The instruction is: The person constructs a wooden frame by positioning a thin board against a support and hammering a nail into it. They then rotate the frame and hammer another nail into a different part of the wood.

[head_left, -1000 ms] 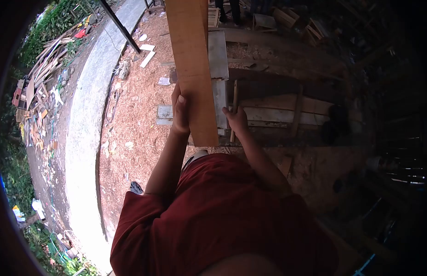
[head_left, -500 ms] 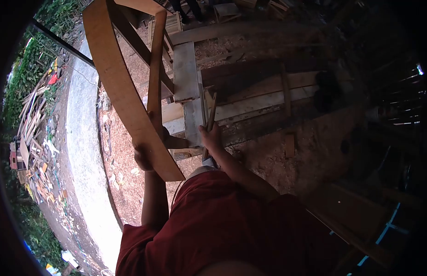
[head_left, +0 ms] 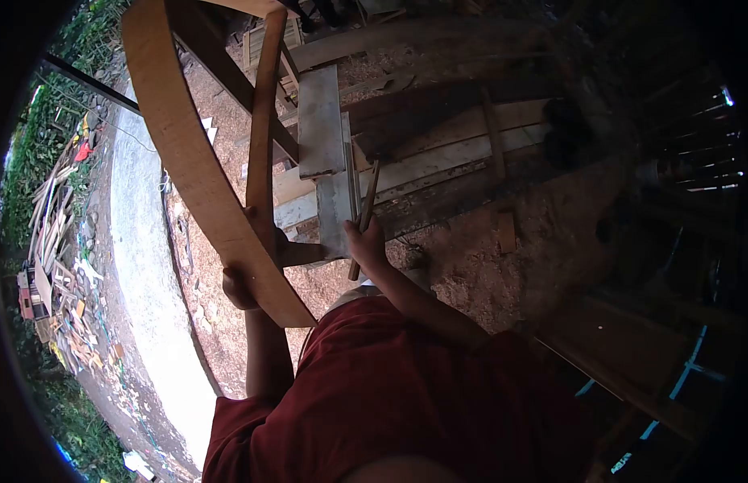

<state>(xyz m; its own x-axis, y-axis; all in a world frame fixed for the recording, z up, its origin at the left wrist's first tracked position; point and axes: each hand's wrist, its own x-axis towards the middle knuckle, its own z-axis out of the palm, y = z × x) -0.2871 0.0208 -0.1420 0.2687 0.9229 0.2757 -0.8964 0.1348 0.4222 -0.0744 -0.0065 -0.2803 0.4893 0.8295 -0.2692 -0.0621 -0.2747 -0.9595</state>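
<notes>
A wooden frame [head_left: 193, 153] with a broad, slightly curved board and narrower crosspieces is held up at the left. My left hand [head_left: 239, 288] is closed around the lower part of that board, with most of its fingers hidden behind the wood. In my right hand [head_left: 367, 241] is a thin wooden stick [head_left: 371, 187], gripped near its lower half and pointing up and away. The stick is beside the edge of a worn plank bench [head_left: 319, 121], and the frame's lower crosspiece reaches toward the bench's near end.
Long boards [head_left: 446, 161] lie beyond the bench at the right. Wood shavings cover the ground [head_left: 209, 298]. A pale concrete strip [head_left: 140, 241] runs along the left, with scrap wood [head_left: 72, 310] beyond it. Another person's legs [head_left: 318, 12] show at the top.
The frame appears slightly farther left and lower in view. The stick in my right hand has shifted a little, and the whole view has moved slightly. Both hands keep their hold.
</notes>
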